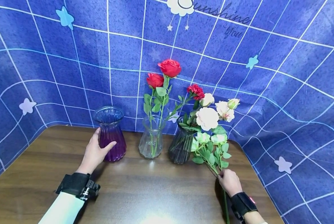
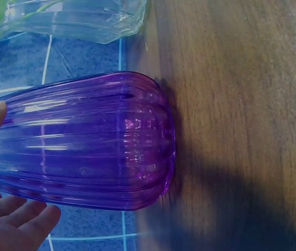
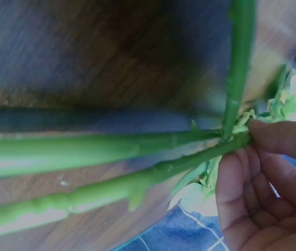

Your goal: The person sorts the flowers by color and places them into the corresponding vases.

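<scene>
Three green stems (image 3: pixel 101 157) visible only wrist-side.

A wooden table (image 1: pixel 144 193) carries a purple vase (image 1: pixel 110 133), a clear vase (image 1: pixel 151 140) and a dark vase (image 1: pixel 181 146).

Purple vase (image 1: pixel 110 134) by left hand (image 1: pixel 95 152): glossy ribbed glass. Table (image 1: pixel 144 189): smooth wood grain. Stems (image 3: pixel 111 157) in right hand (image 1: pixel 229 182): matt plastic.

A staged flower-arranging setup, not a lived-in room: a brown wood-grain worktop (image 1: pixel 144 193) stands against a draped blue backdrop cloth (image 1: pixel 267 77) printed with a white grid, stars and the word "Sunshine". Beyond the fingers, 3 ribbed glass vases stand in a row, 2 holding artificial flowers.
</scene>
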Tool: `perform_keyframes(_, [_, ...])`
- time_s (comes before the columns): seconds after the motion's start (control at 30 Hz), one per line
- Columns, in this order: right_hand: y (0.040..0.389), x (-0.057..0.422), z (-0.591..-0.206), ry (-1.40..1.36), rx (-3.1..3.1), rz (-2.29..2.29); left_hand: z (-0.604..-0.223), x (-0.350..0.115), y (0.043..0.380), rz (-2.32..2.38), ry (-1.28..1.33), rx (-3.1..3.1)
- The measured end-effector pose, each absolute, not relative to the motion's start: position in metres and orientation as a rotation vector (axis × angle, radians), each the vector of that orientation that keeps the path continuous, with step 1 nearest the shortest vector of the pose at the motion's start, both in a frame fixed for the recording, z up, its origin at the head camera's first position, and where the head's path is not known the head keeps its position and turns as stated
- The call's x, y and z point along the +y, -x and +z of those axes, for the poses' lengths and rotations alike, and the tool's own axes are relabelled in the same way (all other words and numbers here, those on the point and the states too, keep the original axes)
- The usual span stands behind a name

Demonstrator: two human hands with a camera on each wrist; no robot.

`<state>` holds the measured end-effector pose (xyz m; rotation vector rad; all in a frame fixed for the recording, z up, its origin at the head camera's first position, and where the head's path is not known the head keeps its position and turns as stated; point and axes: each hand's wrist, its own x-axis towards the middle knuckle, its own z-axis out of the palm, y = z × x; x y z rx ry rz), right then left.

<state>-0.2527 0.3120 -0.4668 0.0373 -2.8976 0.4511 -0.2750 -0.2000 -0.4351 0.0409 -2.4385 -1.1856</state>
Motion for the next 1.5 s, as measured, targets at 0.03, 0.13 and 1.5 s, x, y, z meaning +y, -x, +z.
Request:
perform_keyframes(0.03, [0.252, 0.312, -0.466, -0.041, -2.881, 0.447, -0.435, -0.2, 0.275, -1.181, -0.033, -2.437])
perform_keyframes(0.13, [0.249, 0.315, -0.46, -0.031, -2.835, 0.456, -0.435, -0.201, 0.276, -1.181, -0.026, -2.442])
perform_keyframes(1.5, [0.196, 0.281, -0.251, 0.081, -1.93, 1.403, -0.432, -0.198, 0.275, -1.167, -0.027, -2.461])
